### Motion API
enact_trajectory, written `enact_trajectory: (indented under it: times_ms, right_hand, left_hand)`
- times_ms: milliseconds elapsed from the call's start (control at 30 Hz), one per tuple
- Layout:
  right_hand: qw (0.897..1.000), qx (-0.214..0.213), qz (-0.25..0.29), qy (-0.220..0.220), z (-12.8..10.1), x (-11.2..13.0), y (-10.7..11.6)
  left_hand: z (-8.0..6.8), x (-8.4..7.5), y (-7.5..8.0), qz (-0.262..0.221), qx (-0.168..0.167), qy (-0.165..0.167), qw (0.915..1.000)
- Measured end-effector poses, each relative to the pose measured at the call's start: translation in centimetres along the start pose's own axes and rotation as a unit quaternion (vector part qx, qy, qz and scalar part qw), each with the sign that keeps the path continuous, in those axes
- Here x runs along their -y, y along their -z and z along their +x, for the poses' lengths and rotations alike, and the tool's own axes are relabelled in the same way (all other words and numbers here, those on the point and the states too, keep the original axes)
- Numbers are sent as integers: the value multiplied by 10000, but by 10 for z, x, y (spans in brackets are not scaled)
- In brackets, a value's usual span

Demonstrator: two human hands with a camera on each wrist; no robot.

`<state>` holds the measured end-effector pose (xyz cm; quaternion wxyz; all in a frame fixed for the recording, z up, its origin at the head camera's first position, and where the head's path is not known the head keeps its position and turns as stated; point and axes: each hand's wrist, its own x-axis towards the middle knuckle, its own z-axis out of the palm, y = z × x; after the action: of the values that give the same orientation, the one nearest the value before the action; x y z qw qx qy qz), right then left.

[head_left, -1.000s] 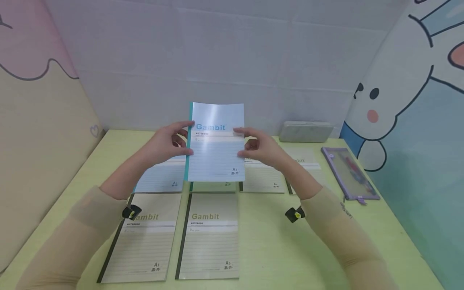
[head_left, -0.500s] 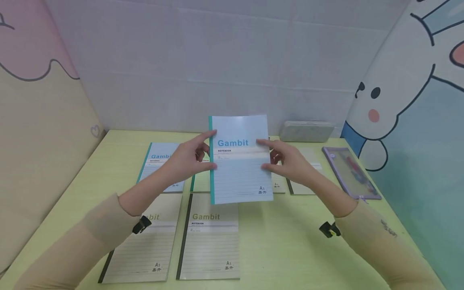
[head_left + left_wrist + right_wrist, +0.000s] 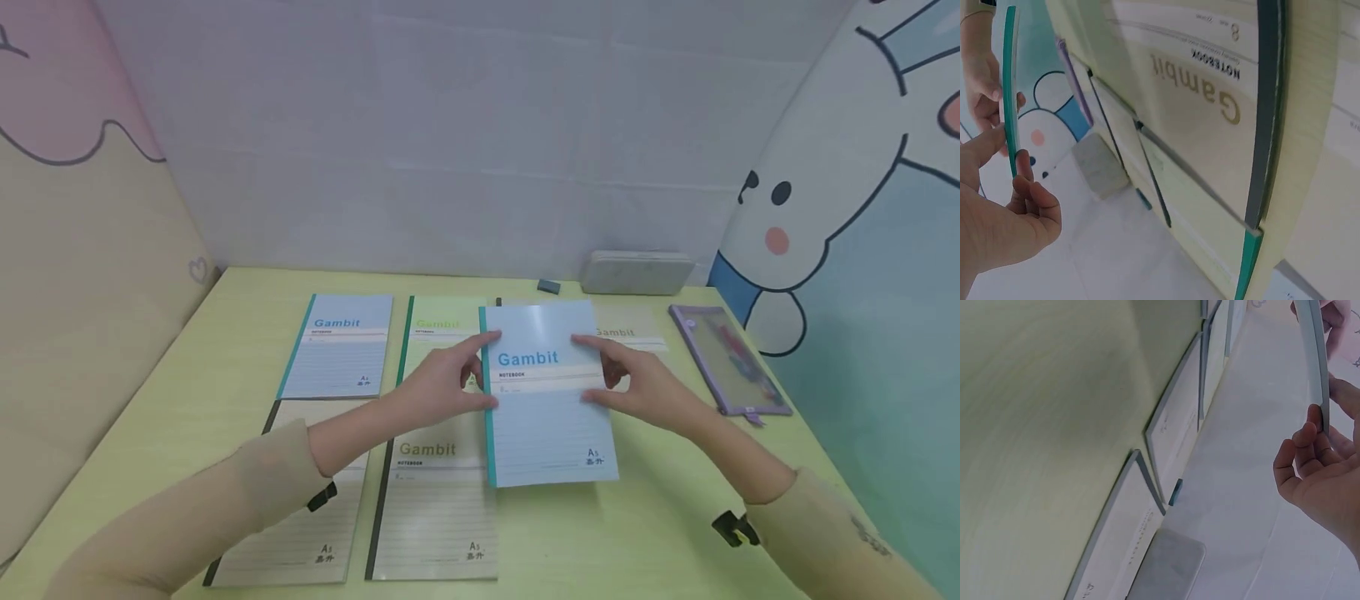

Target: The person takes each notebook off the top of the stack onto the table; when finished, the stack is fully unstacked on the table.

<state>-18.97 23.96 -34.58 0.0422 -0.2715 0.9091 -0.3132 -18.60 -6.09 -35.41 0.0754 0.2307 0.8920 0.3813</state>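
Pale blue Gambit notebook (image 3: 551, 396) with a teal spine and ruled cover, pinched at its side edges by left hand (image 3: 442, 385) and right hand (image 3: 645, 385) above the tabletop (image 3: 660, 517)

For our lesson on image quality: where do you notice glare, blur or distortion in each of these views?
Head view: soft sheen on the held blue notebook, and the green table edges bow slightly. Left wrist view: strongly tilted, with the left hand close and soft. Right wrist view: table surface blurred, right hand at the frame edge.

The held blue notebook (image 3: 547, 392) covered most of a beige notebook (image 3: 628, 332) behind it — only its top showed.
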Motion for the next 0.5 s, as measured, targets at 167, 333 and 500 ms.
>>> enact_trajectory:
  times_ms: [167, 333, 500]
  right_hand:
    - [9996, 269, -107, -45, -13, -13, -10]
    - [9985, 496, -209, -55, -26, -25, -20]
    - [9954, 927, -177, -163, -38, -35, -29]
  left_hand:
    - [-4, 3, -18, 19, 375, 75, 9993]
    - [-4, 13, -41, 54, 658, 163, 9977]
    - [-9, 17, -62, -42, 900, 370, 9952]
